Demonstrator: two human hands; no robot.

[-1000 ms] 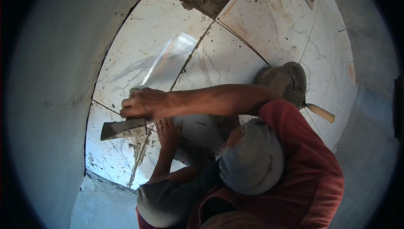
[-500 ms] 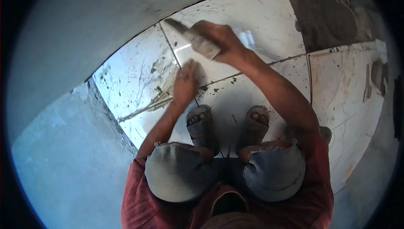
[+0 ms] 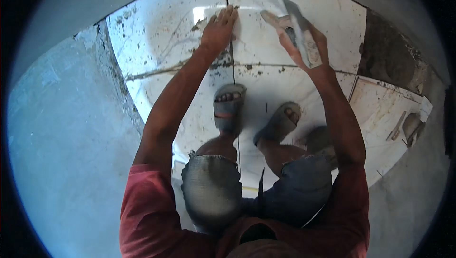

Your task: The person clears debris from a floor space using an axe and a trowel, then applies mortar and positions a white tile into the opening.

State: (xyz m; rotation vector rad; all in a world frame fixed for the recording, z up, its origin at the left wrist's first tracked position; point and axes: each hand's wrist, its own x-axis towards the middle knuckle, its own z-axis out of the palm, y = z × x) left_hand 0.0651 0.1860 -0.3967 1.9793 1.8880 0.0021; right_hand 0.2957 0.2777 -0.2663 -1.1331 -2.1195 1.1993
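Note:
My left hand (image 3: 220, 30) lies palm down on a white marbled floor tile (image 3: 161, 35), its fingers stretched out beside the dark joint (image 3: 230, 54) between two tiles. My right hand (image 3: 318, 44) is closed round a flat metal trowel (image 3: 304, 39) smeared with grey mortar. The trowel is tilted above the neighbouring white tile (image 3: 259, 39), close to the wall side. My fingers partly hide its handle. Mortar crumbs and smears mark the tiles around both hands.
A pale wall (image 3: 76, 16) curves along the far side. Bare dark mortar bed (image 3: 387, 51) shows at the right. Small tools (image 3: 396, 126) lie on a tile at the far right. My sandalled feet (image 3: 229, 108) stand on the near tiles. Grey concrete floor (image 3: 71, 130) extends left.
The view has shifted. My left hand has slid farther away along the joint towards the wall. My right hand has swung the trowel to the right, away from the left hand.

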